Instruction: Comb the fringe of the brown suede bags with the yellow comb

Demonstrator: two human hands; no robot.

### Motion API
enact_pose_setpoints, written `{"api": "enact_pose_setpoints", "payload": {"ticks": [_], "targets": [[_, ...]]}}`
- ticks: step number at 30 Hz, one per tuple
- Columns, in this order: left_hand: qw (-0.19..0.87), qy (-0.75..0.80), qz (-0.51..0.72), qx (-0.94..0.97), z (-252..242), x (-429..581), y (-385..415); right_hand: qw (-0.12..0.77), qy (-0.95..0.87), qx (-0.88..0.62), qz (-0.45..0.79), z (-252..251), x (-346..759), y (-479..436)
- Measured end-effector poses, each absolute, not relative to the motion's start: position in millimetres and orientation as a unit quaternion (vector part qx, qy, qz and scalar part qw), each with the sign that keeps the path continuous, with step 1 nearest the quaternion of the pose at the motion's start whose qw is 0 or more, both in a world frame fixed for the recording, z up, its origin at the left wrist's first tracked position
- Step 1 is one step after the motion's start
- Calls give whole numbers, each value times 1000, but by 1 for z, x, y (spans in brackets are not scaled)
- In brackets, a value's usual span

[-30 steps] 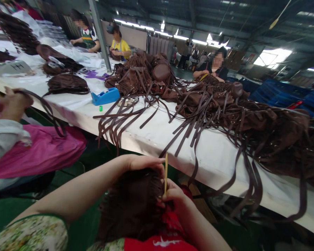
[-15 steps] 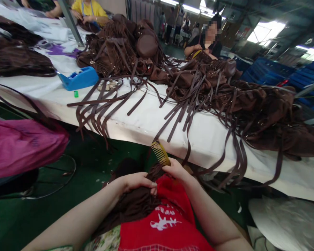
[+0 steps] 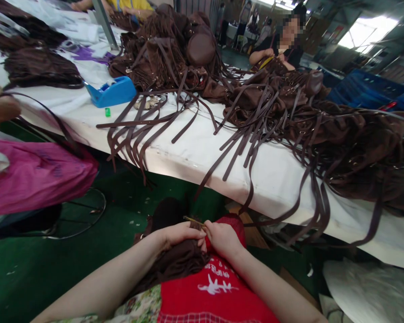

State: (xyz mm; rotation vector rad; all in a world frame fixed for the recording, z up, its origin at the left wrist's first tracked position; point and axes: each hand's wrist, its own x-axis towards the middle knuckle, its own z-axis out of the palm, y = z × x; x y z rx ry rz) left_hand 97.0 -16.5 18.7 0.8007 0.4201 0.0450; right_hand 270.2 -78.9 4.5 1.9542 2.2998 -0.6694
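On my lap, over a red apron point(image 3: 218, 282), lies a dark brown fringed bag point(image 3: 178, 262). My left hand point(image 3: 185, 234) is closed on the bag's soft brown material, its fingers partly hidden. Close against it, my right hand point(image 3: 220, 235) grips a yellow comb point(image 3: 193, 220). The comb is seen nearly edge-on, pointing left over the bag, so I cannot tell whether its teeth are in the fringe.
Piles of brown bags point(image 3: 202, 49) with long straps cover much of the white table point(image 3: 175, 159); straps hang over its edge. A blue tape dispenser point(image 3: 112, 92) stands at left. A person in pink point(image 3: 37, 175) sits at left; another person point(image 3: 284, 42) works across the table.
My right hand has moved down and left with the comb, which has turned from upright to nearly flat. My left hand stays on the bag. The view has shifted slightly.
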Motion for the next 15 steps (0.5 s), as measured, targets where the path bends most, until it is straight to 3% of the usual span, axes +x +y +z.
{"api": "enact_pose_setpoints", "payload": {"ticks": [7, 13, 15], "targets": [[879, 226, 92, 410, 15, 98, -23, 80, 646, 707, -278, -57, 312, -82], [885, 232, 88, 394, 5, 95, -16, -89, 694, 663, -266, -11, 307, -83], [881, 237, 54, 406, 8, 98, -17, -83, 727, 628, -265, 0, 295, -85]]}}
